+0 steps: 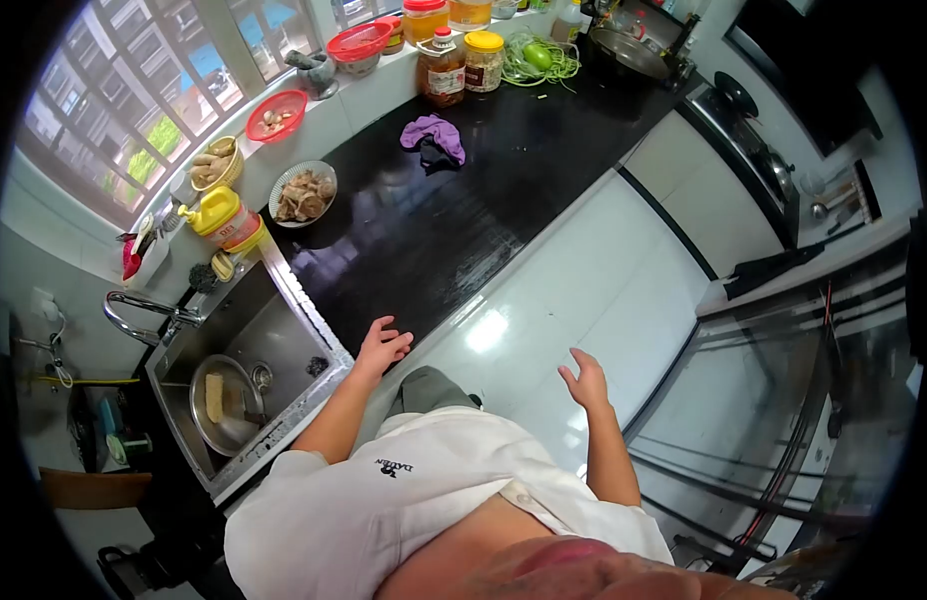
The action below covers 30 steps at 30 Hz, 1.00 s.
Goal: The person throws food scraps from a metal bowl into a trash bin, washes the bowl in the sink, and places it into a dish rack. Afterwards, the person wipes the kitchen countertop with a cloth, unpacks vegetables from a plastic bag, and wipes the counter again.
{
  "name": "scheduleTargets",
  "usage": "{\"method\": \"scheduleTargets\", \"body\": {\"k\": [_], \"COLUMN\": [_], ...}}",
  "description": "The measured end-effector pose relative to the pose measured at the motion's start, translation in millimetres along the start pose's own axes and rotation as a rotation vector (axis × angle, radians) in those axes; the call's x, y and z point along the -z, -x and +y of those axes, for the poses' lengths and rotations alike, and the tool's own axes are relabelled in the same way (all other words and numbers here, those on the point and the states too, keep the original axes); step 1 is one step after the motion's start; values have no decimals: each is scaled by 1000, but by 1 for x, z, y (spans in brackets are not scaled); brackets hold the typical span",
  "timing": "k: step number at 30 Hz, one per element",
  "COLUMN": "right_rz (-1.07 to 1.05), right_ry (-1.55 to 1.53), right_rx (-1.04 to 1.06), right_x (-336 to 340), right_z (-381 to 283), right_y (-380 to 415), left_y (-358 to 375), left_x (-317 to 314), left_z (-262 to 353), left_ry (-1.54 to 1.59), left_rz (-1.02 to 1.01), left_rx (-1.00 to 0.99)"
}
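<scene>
My left hand (384, 347) is over the front edge of the black counter (414, 240), just right of the sink, its fingers apart and holding nothing. Farther right, my right hand (584, 380) hangs above the pale floor with thumb and fingers spread, empty too. A purple and black cloth (436, 140) lies crumpled on the counter, well beyond both hands. Near the sink's far corner sits a white plate (331, 173) heaped with brown pieces of food (304, 197).
The steel sink (274, 330) at left holds a metal bowl (229, 440) with a yellowish block. A yellow jug (224, 220), baskets and several jars (484, 62) line the window side. Green vegetables (537, 58) and a pan (629, 52) are at the back; a stove (749, 150) is right.
</scene>
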State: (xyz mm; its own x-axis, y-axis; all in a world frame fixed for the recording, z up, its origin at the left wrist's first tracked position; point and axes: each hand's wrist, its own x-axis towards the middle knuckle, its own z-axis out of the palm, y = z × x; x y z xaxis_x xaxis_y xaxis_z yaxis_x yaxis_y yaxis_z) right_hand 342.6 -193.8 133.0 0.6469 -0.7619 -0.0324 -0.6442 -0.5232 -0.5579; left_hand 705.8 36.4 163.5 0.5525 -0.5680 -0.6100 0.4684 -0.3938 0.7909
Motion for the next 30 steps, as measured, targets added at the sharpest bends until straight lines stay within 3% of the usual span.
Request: {"method": "scheduleTargets", "body": {"k": [11,13,17,20,24,25,27,30], "right_rz": [-132,-162,-144,-173,-214,-223,-263,-359], "right_ry": [20,45,53,23,39,53,126,238], "right_rx": [299,368,541,687,880,908,914,920], "right_x": [14,24,25,13,-36,-47,-79,-105], "right_z": [-8,-10,-30,-81,-146,-160,-184,-218], "right_y": [-222,-263,-358,-426,-517,-535,-571,-606], "left_y": [-122,-142,-156,-157,-132,-118,-96,-65], "left_x": [-67,-87,-110,-105,-101,-109,-122,-174], "left_z": [55,72,107,108,80,72,34,-7], "left_ry": [68,60,-236,-228,-33,53,-59,186], "left_rz": [172,109,142,289,632,730,963,1179], "left_rx": [-17,-31,-182,-263,-133,-120,-125,-10]}}
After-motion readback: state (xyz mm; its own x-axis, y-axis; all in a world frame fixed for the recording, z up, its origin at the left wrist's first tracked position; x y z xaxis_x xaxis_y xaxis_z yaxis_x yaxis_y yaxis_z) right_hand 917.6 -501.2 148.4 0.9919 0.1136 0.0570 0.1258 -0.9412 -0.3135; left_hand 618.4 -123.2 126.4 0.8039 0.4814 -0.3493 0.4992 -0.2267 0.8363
